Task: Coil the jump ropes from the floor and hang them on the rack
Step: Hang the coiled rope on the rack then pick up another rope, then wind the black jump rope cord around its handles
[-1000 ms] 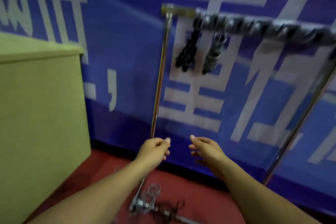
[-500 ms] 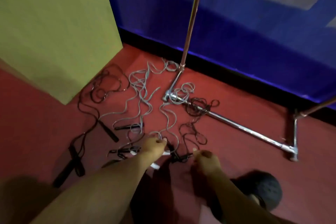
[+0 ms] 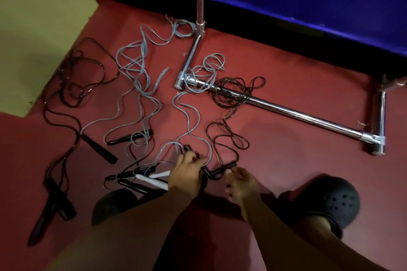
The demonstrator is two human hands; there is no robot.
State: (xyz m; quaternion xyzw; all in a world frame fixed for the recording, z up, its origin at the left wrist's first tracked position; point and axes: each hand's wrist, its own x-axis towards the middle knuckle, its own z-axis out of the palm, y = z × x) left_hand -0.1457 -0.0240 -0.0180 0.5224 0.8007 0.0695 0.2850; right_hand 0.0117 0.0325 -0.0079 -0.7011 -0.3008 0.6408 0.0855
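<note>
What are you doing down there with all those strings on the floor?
Those are jump ropes, gray and black ones, lying tangled on the red floor around the foot of a metal rack. A person is bending over them. The left hand is closed on black handles, and the right hand is reaching for them. Nothing is coiled yet.

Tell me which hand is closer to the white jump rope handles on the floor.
Left. The left hand sits right at the white handles' near ends; the right hand is farther off, beyond the left.
</note>
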